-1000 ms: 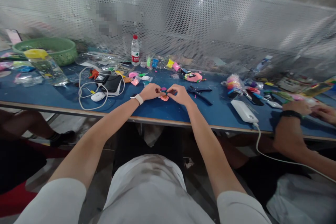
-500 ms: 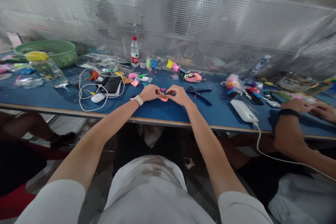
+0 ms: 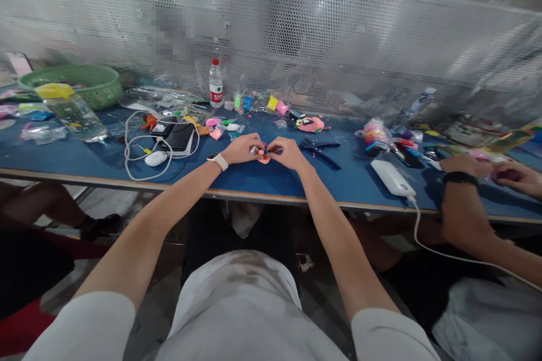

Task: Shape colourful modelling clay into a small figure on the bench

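Observation:
At the front of the blue table, my left hand (image 3: pixel 244 149), with a white-strapped watch at its wrist, has its fingers curled and pinched on a small salmon-pink modelling clay piece (image 3: pixel 264 160). From the other side my right hand (image 3: pixel 286 152) pinches the same piece. Small dark green and purple bits show between the fingertips; the fingers hide most of the piece. Beyond my right hand lies a pink clay figure (image 3: pixel 310 123) with a yellow and black part. Dark-handled pliers (image 3: pixel 320 151) rest to the right of that hand.
Left of my hands are a black wallet-like item (image 3: pixel 180 138), a white cable and a white mouse-shaped device (image 3: pixel 156 158). A water bottle (image 3: pixel 215 84) stands behind; a green basket (image 3: pixel 105 87) is far left. A white power bank (image 3: pixel 392 177) and a co-worker's hands (image 3: pixel 466 166) are right.
My left hand's fingers have shifted slightly on the clay piece, and a pale bit now shows by its fingertips. The co-worker's hands have moved a little.

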Tool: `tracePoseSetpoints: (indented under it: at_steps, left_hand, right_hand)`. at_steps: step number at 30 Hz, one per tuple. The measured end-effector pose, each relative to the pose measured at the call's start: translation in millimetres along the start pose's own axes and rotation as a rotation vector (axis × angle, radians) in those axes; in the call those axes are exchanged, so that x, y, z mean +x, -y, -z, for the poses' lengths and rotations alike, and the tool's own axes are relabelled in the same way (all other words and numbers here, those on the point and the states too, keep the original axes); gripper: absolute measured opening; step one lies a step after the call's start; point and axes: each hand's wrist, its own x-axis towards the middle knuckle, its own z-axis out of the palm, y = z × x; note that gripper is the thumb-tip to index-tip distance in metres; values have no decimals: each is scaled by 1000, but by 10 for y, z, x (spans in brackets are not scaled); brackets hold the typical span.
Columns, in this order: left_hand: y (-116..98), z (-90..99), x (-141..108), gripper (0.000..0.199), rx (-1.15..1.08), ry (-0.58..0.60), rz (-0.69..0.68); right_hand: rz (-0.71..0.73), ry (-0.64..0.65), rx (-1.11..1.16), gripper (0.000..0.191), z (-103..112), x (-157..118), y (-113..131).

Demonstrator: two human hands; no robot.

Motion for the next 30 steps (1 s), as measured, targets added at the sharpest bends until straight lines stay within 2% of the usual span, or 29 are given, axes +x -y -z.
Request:
tracePoseSetpoints:
  at_steps: [10,18,26,30]
  left_hand:
    - [-87,-10,-20,21,236,64,-26]
    - [-305,-2,-1,22,389,177,71]
    - [-508,-13,32,28,537,221,164]
    - [-542,-29,35,37,592,223,210]
  right_hand:
    - [-19,-13,-27,5,-39,12,32]
    - [-42,-37,-106,6,-55,12,83]
    - [-33,-100,-96,6,-71,14,81]
    - [-143,-67,-331,33,-54,13,73]
